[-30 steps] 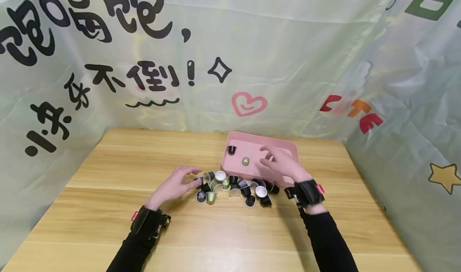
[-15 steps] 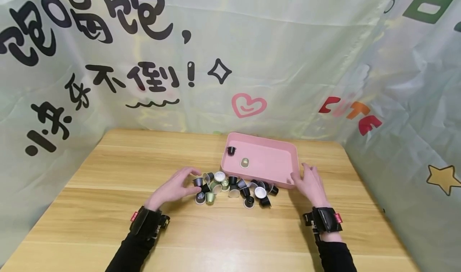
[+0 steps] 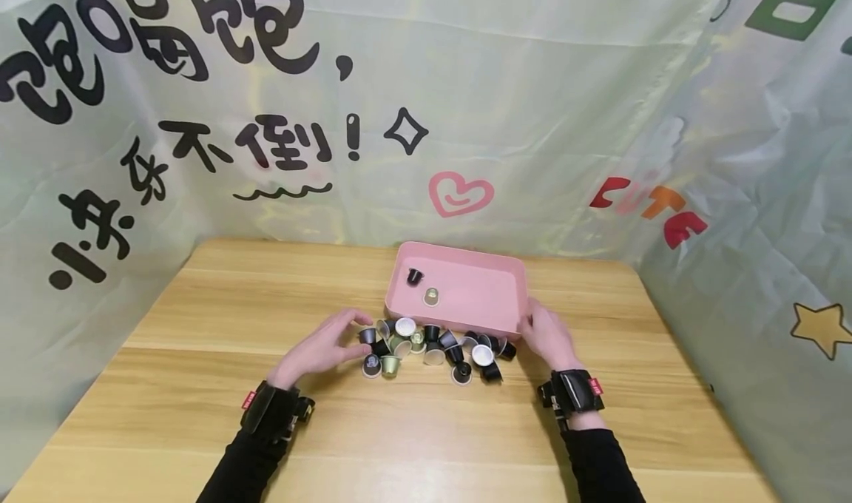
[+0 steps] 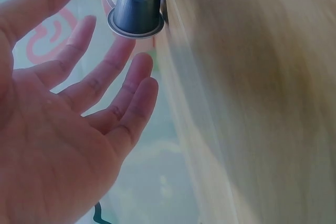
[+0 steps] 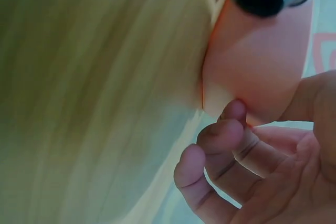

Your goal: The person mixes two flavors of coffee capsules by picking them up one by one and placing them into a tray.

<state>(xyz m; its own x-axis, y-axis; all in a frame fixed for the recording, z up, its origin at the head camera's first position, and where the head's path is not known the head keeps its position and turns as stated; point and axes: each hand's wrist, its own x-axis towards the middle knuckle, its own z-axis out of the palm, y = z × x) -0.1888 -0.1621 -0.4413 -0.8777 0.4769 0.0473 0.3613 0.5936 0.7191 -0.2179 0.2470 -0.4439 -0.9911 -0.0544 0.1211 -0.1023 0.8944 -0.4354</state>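
Note:
My left hand rests at the left end of a heap of coffee capsules, its fingers loosely spread. A dark grey capsule stands just beyond its fingertips in the left wrist view, with nothing gripped in the palm. The right hand touches the near right corner of a pink tray, its fingers relaxed and bent against the outside wall. Inside the tray lie a black capsule and a pale green-gold capsule. The right wrist view shows the tray wall against the fingertips.
The capsule heap, in black, grey, green and white, lies along the tray's near edge. Beneath everything is a wooden table. A printed cloth hangs behind and at both sides.
My right hand has moved from above the tray round to its right corner. During the last half second the tray has slid left with its capsules. The left hand has barely moved.

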